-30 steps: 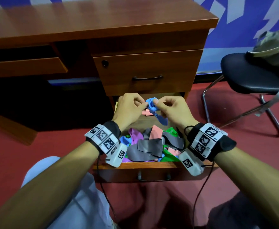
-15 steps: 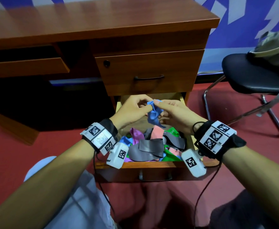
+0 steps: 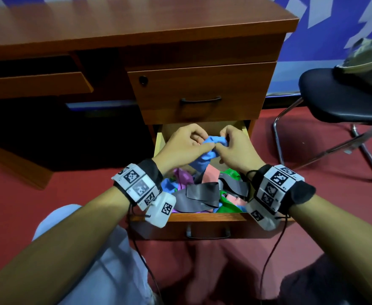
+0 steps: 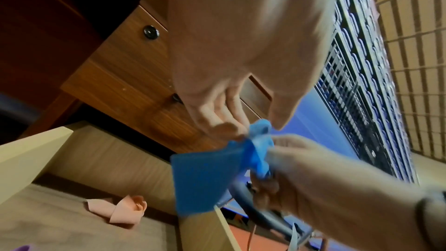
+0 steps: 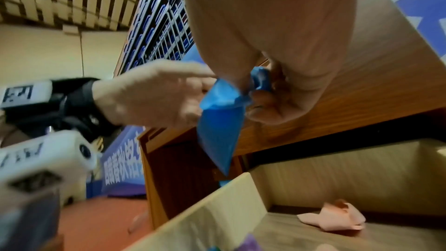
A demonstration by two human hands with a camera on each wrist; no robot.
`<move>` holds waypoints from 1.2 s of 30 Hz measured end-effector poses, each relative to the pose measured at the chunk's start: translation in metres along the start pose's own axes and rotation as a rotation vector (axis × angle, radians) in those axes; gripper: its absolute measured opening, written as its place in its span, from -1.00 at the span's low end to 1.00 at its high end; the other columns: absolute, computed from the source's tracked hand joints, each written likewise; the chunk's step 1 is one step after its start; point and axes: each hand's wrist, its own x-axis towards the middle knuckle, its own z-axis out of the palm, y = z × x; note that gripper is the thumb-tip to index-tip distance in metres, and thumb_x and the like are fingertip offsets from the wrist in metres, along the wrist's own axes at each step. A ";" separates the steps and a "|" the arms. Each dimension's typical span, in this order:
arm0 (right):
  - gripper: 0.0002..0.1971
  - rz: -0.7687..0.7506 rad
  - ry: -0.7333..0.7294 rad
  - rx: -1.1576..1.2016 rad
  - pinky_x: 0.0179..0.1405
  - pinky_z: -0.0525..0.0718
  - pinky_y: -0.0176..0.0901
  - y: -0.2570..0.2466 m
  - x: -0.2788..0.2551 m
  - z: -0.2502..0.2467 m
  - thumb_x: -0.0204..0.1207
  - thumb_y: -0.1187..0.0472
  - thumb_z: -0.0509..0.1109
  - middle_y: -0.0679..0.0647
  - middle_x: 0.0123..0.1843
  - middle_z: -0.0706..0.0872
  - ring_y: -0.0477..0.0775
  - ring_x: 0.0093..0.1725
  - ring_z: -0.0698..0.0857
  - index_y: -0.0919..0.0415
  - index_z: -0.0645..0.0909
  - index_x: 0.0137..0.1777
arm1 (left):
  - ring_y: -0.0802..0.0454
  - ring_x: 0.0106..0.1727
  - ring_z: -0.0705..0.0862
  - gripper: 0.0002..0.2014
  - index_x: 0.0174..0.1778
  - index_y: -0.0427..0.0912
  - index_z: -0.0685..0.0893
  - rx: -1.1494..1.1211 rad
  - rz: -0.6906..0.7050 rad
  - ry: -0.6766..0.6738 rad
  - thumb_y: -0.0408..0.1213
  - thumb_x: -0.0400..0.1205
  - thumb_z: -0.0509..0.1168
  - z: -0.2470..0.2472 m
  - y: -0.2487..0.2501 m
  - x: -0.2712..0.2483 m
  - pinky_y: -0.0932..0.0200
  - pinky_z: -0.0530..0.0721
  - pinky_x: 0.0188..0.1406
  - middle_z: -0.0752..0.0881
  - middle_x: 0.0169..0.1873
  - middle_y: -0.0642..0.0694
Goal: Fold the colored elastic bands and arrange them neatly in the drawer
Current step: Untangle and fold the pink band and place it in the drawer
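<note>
Left hand (image 4: pixel 241 45) filling the upper centre, fingertips (image 4: pixel 226 127) pinching the bunched top of a blue band (image 4: pixel 205 178). Right hand (image 4: pixel 325 175) at lower right gripping the same bunch. Pink band (image 4: pixel 120 210) on the drawer (image 4: pixel 36 156) floor, lower left.

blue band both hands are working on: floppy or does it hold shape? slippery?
Likely floppy: the blue band bunches between the left hand and right hand, its free end hanging limp in the wrist views. Probably light: fingertip pinches alone carry it. Likely grippy rather than slick, though the surface is too blurred to be sure. A fold may spring open; the pink band in the drawer sits loosely folded.
</note>
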 end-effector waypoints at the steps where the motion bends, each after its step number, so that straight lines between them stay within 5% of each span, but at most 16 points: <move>1: -0.82 -0.012 0.037 -0.026 -0.34 0.67 0.17 0.004 0.002 -0.002 0.41 0.33 0.38 0.13 -0.35 0.55 0.28 -0.31 0.64 0.22 0.38 -0.21 | 0.11 -0.39 0.62 -0.90 -0.03 -0.24 0.69 -0.086 -0.028 -0.033 -0.32 0.65 0.46 -0.004 0.002 0.002 0.24 0.59 -0.46 0.69 -0.30 -0.13; 5: -0.66 0.018 0.058 0.064 -0.59 0.54 -0.13 0.006 0.005 -0.010 0.54 0.19 0.50 0.02 -0.43 0.51 -0.15 -0.60 0.53 0.19 0.38 -0.30 | 0.13 -0.38 0.65 -0.82 0.20 -0.30 0.68 -0.135 -0.079 -0.017 -0.37 0.70 0.37 -0.010 0.003 0.004 0.38 0.50 -0.54 0.69 -0.24 -0.17; 8: -0.63 0.007 0.008 0.220 -0.58 0.62 -0.15 -0.001 0.005 -0.009 0.59 0.08 0.53 0.09 -0.40 0.57 -0.11 -0.53 0.62 0.22 0.42 -0.26 | 0.32 -0.28 0.68 -0.58 0.43 -0.07 0.63 -0.014 -0.064 -0.057 -0.17 0.65 0.49 -0.009 -0.003 0.003 0.50 0.53 -0.28 0.77 0.00 -0.02; 11: -0.80 -0.066 -0.065 0.294 -0.54 0.60 -0.13 -0.005 0.005 -0.008 0.69 0.14 0.42 0.12 -0.35 0.59 -0.04 -0.47 0.60 0.27 0.59 -0.09 | 0.55 -0.17 0.70 -0.55 0.45 -0.07 0.66 0.113 0.050 -0.120 -0.16 0.63 0.53 -0.009 -0.006 0.004 0.59 0.46 -0.13 0.77 0.06 -0.08; 13: -0.73 -0.056 -0.085 0.300 -0.47 0.58 -0.07 -0.007 0.003 -0.008 0.75 0.06 0.30 0.22 -0.35 0.64 0.04 -0.47 0.58 0.27 0.67 -0.01 | 0.42 -0.01 0.72 -0.55 0.39 -0.09 0.69 0.237 0.053 -0.087 -0.08 0.60 0.54 -0.009 -0.009 0.004 0.48 0.50 -0.05 0.78 0.09 0.00; 15: -0.57 -0.020 -0.087 0.311 -0.41 0.50 -0.06 -0.009 0.003 -0.006 0.79 -0.04 0.19 0.45 -0.37 0.66 0.12 -0.48 0.52 0.28 0.62 -0.15 | 0.29 0.19 0.66 -0.53 0.35 -0.07 0.69 0.281 -0.008 -0.025 0.03 0.57 0.55 -0.010 -0.013 0.006 0.37 0.53 0.12 0.71 0.21 0.13; 18: -0.58 -0.021 -0.176 0.298 -0.46 0.39 -0.11 -0.010 0.001 -0.007 0.81 -0.04 0.14 0.32 -0.44 0.57 0.12 -0.49 0.45 0.05 0.60 -0.27 | 0.36 -0.11 0.73 -0.72 0.19 -0.07 0.76 -0.048 -0.042 -0.080 -0.14 0.60 0.56 -0.013 -0.009 0.008 0.45 0.61 -0.17 0.82 0.05 0.06; 21: -0.69 0.004 -0.362 0.180 -0.42 0.46 -0.07 -0.003 0.002 -0.007 0.77 -0.04 0.23 0.10 -0.38 0.64 0.09 -0.45 0.50 -0.10 0.69 -0.19 | 0.18 -0.16 0.73 -0.58 0.45 -0.12 0.66 -0.176 0.049 -0.050 -0.32 0.65 0.50 -0.018 -0.005 0.014 0.45 0.57 -0.31 0.82 -0.01 0.09; 24: -0.95 0.024 -0.549 0.004 -0.27 0.70 -0.02 0.004 0.005 -0.005 0.71 0.18 0.36 0.05 -0.17 0.79 -0.04 -0.30 0.70 0.02 0.62 0.02 | 0.06 -0.42 0.65 -0.72 0.14 -0.26 0.80 -0.097 0.196 0.020 -0.60 0.65 0.28 -0.024 -0.010 0.019 0.29 0.56 -0.38 0.78 -0.35 0.15; 28: -0.52 0.152 -0.731 -0.140 -0.19 0.80 -0.02 0.006 0.004 -0.004 0.50 0.46 0.42 0.03 0.06 0.81 0.07 -0.13 0.79 -0.02 0.58 0.33 | 0.20 -0.53 0.62 -0.75 -0.04 -0.20 0.81 0.063 0.193 0.110 -0.53 0.64 0.24 -0.029 -0.016 0.022 0.22 0.58 -0.38 0.73 -0.40 0.08; 30: -0.47 0.167 -0.814 -0.288 -0.17 0.77 -0.02 0.009 0.004 -0.004 0.47 0.40 0.42 0.10 0.08 0.83 0.12 -0.15 0.78 -0.09 0.59 0.38 | 0.17 -0.57 0.59 -0.79 -0.10 -0.26 0.78 0.129 0.140 0.120 -0.54 0.61 0.24 -0.031 -0.020 0.026 0.21 0.56 -0.46 0.70 -0.46 0.08; 34: -0.64 0.236 -0.797 -0.428 -0.30 0.71 -0.18 0.017 0.011 -0.007 0.61 0.08 0.43 0.08 0.05 0.82 -0.01 -0.20 0.77 0.01 0.56 0.38 | -0.09 -0.44 0.77 -0.89 0.06 -0.35 0.72 0.369 -0.130 -0.277 -0.47 0.63 0.41 -0.032 -0.040 0.035 0.18 0.60 -0.50 0.83 -0.27 -0.24; 36: -0.66 0.238 -0.747 -0.473 -0.26 0.75 -0.13 0.020 0.017 -0.010 0.63 0.03 0.40 0.08 0.07 0.80 0.06 -0.12 0.81 0.02 0.56 0.37 | -0.21 -0.25 0.84 -0.66 0.30 -0.26 0.66 0.454 -0.270 -0.554 -0.39 0.62 0.51 -0.027 -0.049 0.035 0.07 0.71 -0.35 0.84 0.01 -0.29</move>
